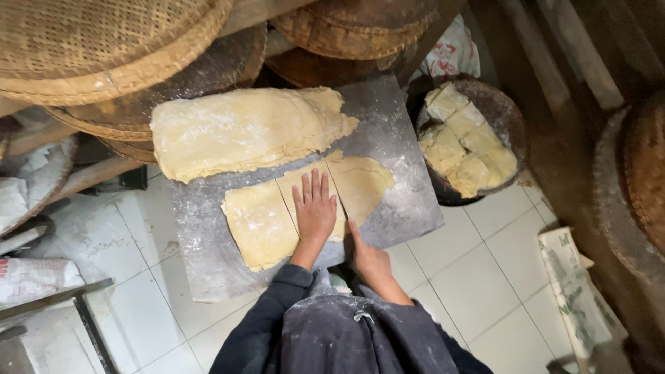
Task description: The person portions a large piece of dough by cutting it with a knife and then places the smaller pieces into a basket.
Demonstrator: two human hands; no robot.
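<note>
A white tiled floor (pixel 485 270) fills the lower half of the view, with open tiles to the right of the person and a narrower open strip to the left. On it rests a grey, flour-dusted slab (pixel 402 145), set at a slant; its near edge lies just in front of the person's dark apron (pixel 360 346) and its right corner points toward the tiles. Stacked woven trays (pixel 104 48) crowd the far edge of the slab and overhang it, so there is little room beyond.

A large folded sheet of pale dough (pixel 242 131) covers the far part of the slab, its left end reaching the slab's edge. Nearer lies a smaller strip of dough (pixel 260 221), scored into three pieces by two straight cuts. Bare floured slab shows to the right of both.

A round basket (pixel 509 118) stands just off the slab's right edge, holding cut dough squares (pixel 464 145) in a heap.

The left hand (pixel 315 208) lies flat, fingers spread and open, pressing on the middle piece of the strip; it grips nothing. The right hand (pixel 367 253) sits at the near edge of the strip beside the right-hand cut, index finger extended along it; whether it holds a blade I cannot tell.
</note>
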